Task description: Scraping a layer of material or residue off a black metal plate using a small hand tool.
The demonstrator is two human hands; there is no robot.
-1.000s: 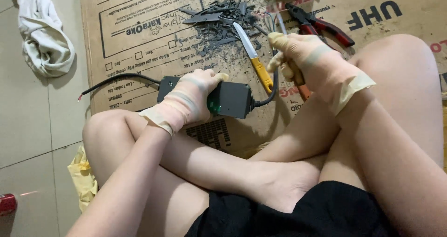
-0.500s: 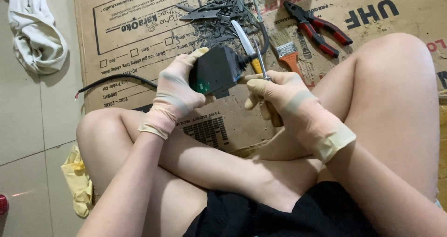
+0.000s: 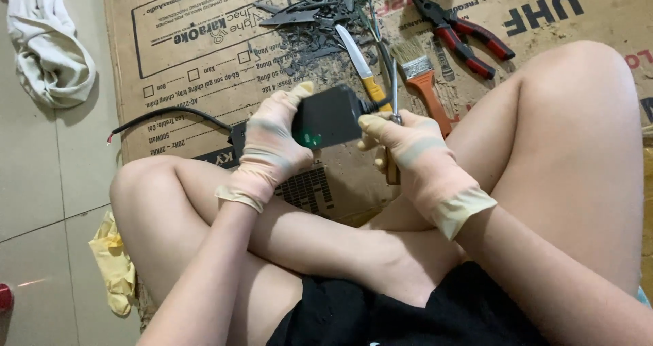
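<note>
My left hand (image 3: 272, 149) is wrapped tight round the black power adapter (image 3: 326, 118), thumb up on its far edge, holding it above my crossed legs. My right hand (image 3: 408, 155) is closed on a thin metal tool (image 3: 394, 94) at the adapter's right end. A yellow-handled knife (image 3: 360, 63), paintbrush (image 3: 422, 80) and red pliers (image 3: 462, 29) lie on the cardboard (image 3: 190, 67) beyond.

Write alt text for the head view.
A seated person's gloved left hand holds a black power adapter while the gloved right hand grips a thin metal tool beside it. Pliers, a brush and a knife lie on cardboard.
</note>
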